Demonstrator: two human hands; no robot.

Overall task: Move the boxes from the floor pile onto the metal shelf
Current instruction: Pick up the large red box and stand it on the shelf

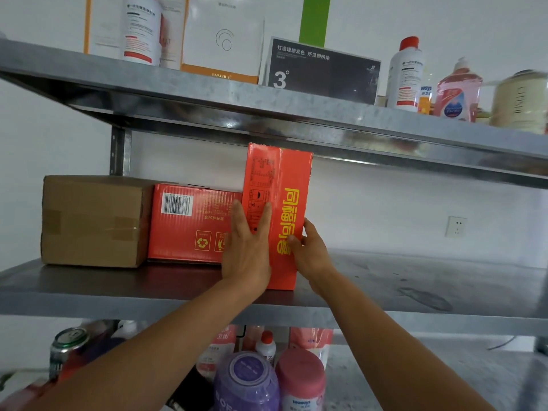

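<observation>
- a tall red box (293,179) with yellow lettering stands upright on the middle board of the metal shelf (415,292), its top close under the board above.
- the left hand (246,250) lies flat against the box's near-left face, fingers straight and slightly spread, pressing on the printed panel.
- the right hand (308,253) grips the box's lower right edge, thumb on the yellow lettering and fingers curled round the side.
- just left of the tall box, a low red box (189,223) with a barcode label lies on the same board; whether the two touch cannot be told, as the left hand covers the join.
- a brown carton (95,221) sealed with tape sits against the low red box's left side, at the board's left end.
- on the top board stand a black sign card (323,69), a white bottle (404,75) with a red cap and a pink bottle (456,93).
- below the middle board, a purple tub (246,381) and a pink tub (302,378) stand side by side, with a can (68,348) well to their left.
- a wall socket (456,226) shows on the white wall behind the shelf, to the right.
</observation>
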